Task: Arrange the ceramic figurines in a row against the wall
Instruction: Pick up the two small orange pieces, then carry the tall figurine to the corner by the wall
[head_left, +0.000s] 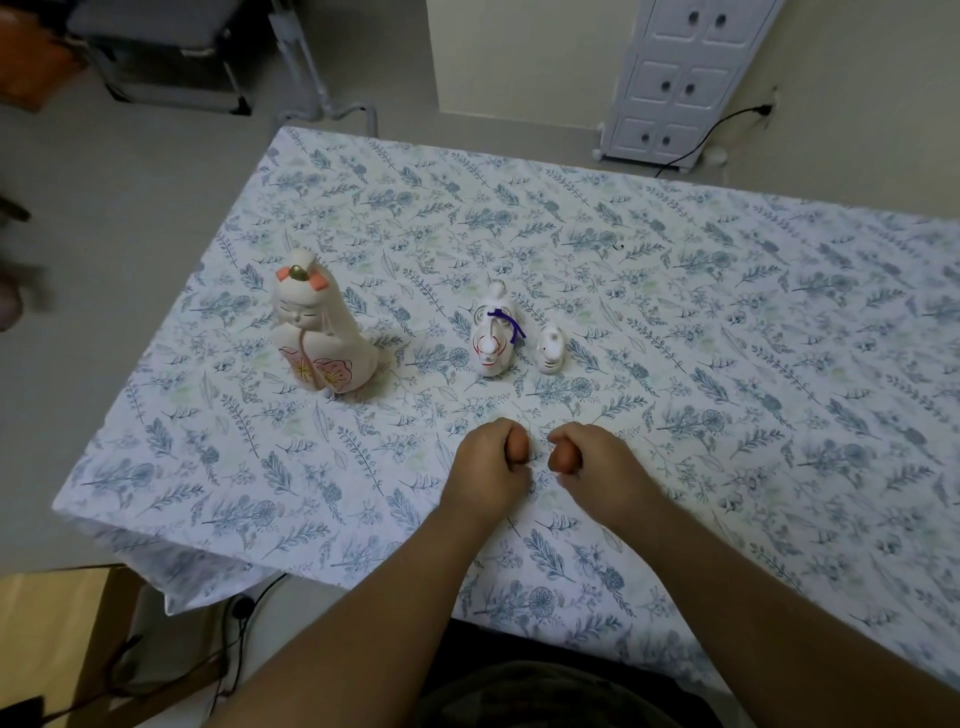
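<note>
A tall white ceramic doll figurine (321, 332) with pink flower patterns stands upright on the floral tablecloth (675, 312). To its right stand a white animal figurine with a purple cord (492, 338) and a smaller white one (550, 352), close together. Nearer to me, my left hand (488, 467) is closed around a small orange-brown figurine (517, 447), mostly hidden by the fingers. My right hand (592, 462) is closed around another small orange-brown figurine (562, 459). Both hands rest side by side on the cloth, below the two white animals.
The table's left edge runs diagonally near the tall doll. A white drawer cabinet (675, 78) and a cream wall with a black cable stand beyond the far edge. A grey chair (166, 57) sits on the floor at the upper left.
</note>
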